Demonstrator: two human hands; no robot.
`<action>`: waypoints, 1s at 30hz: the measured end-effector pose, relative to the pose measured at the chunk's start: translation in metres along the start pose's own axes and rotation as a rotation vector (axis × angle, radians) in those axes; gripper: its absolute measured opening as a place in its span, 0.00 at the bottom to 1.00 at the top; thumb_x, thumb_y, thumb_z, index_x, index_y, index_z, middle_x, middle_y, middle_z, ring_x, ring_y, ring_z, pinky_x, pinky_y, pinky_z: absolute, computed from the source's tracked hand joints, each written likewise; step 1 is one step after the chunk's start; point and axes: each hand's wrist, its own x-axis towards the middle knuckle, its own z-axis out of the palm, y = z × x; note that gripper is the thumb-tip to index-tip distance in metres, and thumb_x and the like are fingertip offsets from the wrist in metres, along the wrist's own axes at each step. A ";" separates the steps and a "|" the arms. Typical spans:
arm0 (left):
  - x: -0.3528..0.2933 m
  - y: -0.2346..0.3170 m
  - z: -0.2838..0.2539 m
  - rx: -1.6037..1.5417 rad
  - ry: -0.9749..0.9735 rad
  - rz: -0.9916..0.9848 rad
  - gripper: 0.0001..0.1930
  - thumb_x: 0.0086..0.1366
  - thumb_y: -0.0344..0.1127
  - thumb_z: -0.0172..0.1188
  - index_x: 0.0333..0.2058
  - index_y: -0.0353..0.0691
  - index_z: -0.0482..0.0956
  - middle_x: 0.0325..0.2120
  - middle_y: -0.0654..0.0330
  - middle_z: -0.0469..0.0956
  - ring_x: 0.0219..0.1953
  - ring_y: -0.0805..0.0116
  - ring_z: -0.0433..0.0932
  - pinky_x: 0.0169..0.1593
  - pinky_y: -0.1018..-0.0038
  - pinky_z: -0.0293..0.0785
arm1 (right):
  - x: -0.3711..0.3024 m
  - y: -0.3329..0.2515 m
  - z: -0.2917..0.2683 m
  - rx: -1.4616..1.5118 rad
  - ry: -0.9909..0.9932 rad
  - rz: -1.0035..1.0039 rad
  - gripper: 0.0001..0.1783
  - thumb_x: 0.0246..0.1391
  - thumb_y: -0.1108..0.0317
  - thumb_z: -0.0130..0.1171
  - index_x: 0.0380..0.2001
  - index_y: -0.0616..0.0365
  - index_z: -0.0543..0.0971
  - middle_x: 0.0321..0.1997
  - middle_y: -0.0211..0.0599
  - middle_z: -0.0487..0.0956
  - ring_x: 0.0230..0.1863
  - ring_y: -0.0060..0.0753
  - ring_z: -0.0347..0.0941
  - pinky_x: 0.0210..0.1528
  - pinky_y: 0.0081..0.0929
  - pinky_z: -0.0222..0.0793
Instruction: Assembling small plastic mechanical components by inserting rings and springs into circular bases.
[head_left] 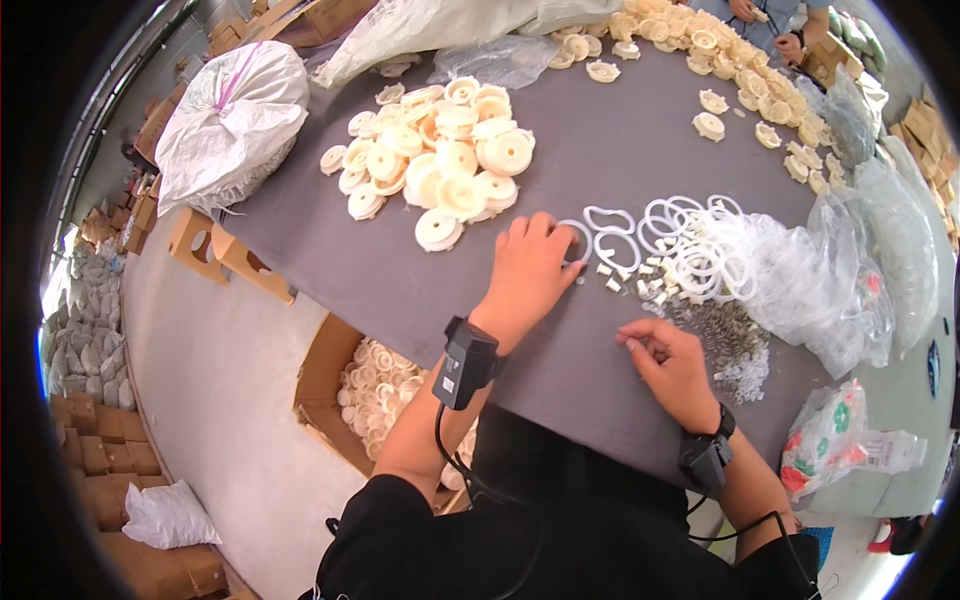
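Over the table's middle, my left hand (525, 268) has its fingers bent down, with thumb and forefinger at a translucent white ring (586, 246); they appear to grip its near edge. My right hand (672, 368) hovers to the right with curled fingers and its thumb close to the forefinger; whatever may be between the tips is too small to make out. Beyond it lie several loose white rings (684, 222), small cream plugs (655, 285), a heap of small metal springs (722, 335) and tiny clear pieces (742, 375). Round cream plastic caps (455, 158) are piled past my left hand.
The grey table (400, 262) has more cream caps (765, 95) along its far right edge, near another person's hand (790, 45). Clear plastic bags (815, 280) lie right. A white sack (235, 115) stands far left; an open carton (325, 385) of cream parts sits below the edge.
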 end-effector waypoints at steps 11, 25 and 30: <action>-0.008 -0.022 -0.002 -0.301 0.017 0.016 0.10 0.49 0.32 0.69 0.26 0.41 0.74 0.37 0.58 0.72 0.40 0.57 0.70 0.41 0.64 0.68 | 0.150 -0.001 -0.105 -0.546 0.271 -0.146 0.21 0.51 0.63 0.58 0.49 0.58 0.74 0.43 0.45 0.80 0.44 0.44 0.77 0.44 0.36 0.72; 0.008 -0.015 -0.018 -0.750 0.387 -0.314 0.05 0.66 0.30 0.53 0.34 0.34 0.71 0.19 0.60 0.72 0.20 0.76 0.67 0.25 0.79 0.62 | 0.313 0.085 -0.193 -0.842 0.214 -0.162 0.33 0.41 0.57 0.68 0.52 0.57 0.72 0.47 0.47 0.78 0.50 0.44 0.74 0.50 0.35 0.69; -0.003 -0.025 -0.020 -0.877 0.503 -0.371 0.04 0.64 0.30 0.54 0.34 0.35 0.73 0.19 0.58 0.74 0.20 0.67 0.73 0.25 0.72 0.66 | 0.176 -0.064 -0.080 -0.575 -0.117 -0.426 0.26 0.45 0.68 0.66 0.50 0.58 0.74 0.46 0.40 0.79 0.45 0.33 0.76 0.48 0.28 0.69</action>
